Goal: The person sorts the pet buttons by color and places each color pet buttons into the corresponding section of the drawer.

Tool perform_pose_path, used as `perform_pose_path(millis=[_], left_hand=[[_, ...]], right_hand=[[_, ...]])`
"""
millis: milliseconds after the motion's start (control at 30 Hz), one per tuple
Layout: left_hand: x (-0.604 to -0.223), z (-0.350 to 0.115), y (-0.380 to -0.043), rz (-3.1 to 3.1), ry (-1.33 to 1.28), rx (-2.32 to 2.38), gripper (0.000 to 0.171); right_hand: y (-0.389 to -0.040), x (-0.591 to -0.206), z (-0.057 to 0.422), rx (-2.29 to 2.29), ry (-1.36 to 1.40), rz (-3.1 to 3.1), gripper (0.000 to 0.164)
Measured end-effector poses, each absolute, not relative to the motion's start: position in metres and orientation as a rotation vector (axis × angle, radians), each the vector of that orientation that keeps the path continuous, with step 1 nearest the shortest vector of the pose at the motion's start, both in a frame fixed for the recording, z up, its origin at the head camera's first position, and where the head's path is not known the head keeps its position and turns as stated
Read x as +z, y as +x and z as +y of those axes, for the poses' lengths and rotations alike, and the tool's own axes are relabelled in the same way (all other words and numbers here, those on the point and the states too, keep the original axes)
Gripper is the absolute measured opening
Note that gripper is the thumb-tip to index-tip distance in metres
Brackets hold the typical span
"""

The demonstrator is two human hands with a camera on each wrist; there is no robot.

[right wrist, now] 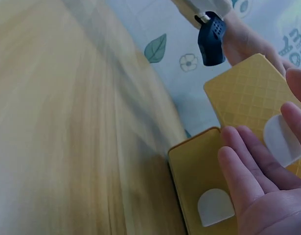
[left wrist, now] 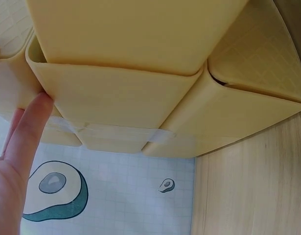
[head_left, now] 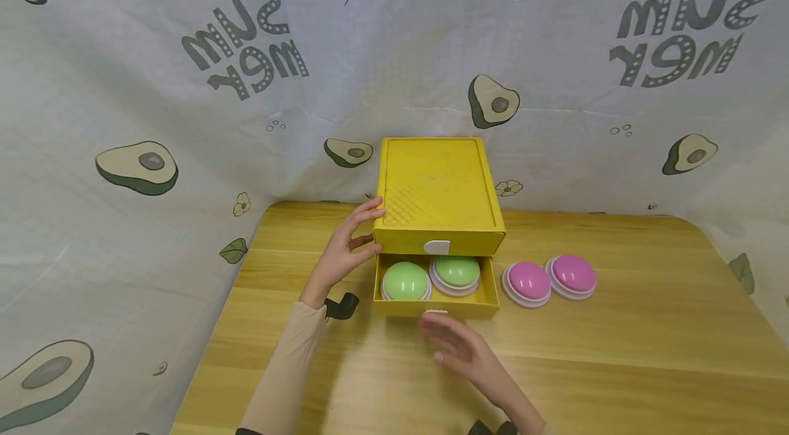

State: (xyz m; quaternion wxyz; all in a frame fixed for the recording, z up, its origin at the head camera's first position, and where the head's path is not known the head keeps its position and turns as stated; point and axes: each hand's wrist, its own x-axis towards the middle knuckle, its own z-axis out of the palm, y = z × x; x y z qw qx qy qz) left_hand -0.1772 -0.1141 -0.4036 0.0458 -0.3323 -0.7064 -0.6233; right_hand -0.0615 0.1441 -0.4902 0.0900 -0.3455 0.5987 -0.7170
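A yellow two-tier drawer box (head_left: 437, 181) stands at the back of the table, its lower drawer (head_left: 471, 309) pulled out. Inside lie two domes with white bases, a left green dome (head_left: 407, 281) and a right green dome (head_left: 456, 272). My left hand (head_left: 342, 250) touches the box's left side with spread fingers; the left wrist view shows a fingertip against the yellow wall. Before the drawer's front, my right hand (head_left: 462, 349) has its fingers extended near the white tab (head_left: 436, 312). It is slightly blurred, and whether it touches the drawer is unclear.
Two pink domes on white bases, a nearer one (head_left: 529, 282) and a farther one (head_left: 573, 275), sit right of the box. Behind the wooden table (head_left: 616, 353) hangs an avocado-print cloth (head_left: 394, 44).
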Motion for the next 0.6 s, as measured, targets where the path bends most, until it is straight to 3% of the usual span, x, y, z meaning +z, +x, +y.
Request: perform_pose_path(millis=[600], left_hand=[[-0.403,-0.114,-0.176,-2.203,-0.988,-1.878,0.050]], right_hand=[[-0.092,-0.486,0.140,-2.158,-0.791,1.850,0.048]])
